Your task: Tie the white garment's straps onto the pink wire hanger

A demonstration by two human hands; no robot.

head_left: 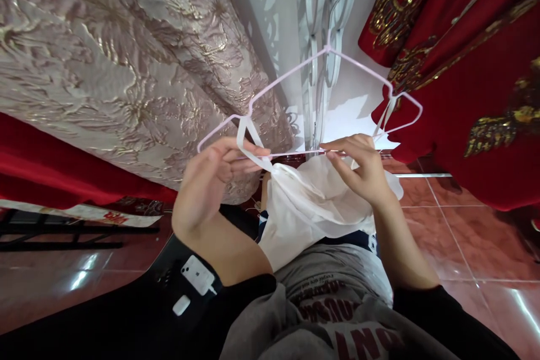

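A pale pink hanger [291, 72] hangs in front of me by its hook. A white garment [312, 197] is looped on it: one strap [241, 138] sits in the left notch, the other strap [386, 112] in the right notch. My left hand [225, 164] is closed at the left strap, its fingers pressed together beside the hanger's bottom bar. With thumb and forefinger, my right hand [358, 166] pinches that bar right of its middle. The garment's cloth droops below the bar towards my lap.
A metal rack [316, 67] stands behind the hanger. Pink-gold embroidered fabric [126, 67] hangs on the left, red fabric with gold sequins [464, 95] on the right. A phone [197, 274] and a white case [181, 305] lie on a black surface by my left arm. Red tiles [455, 242] cover the floor.
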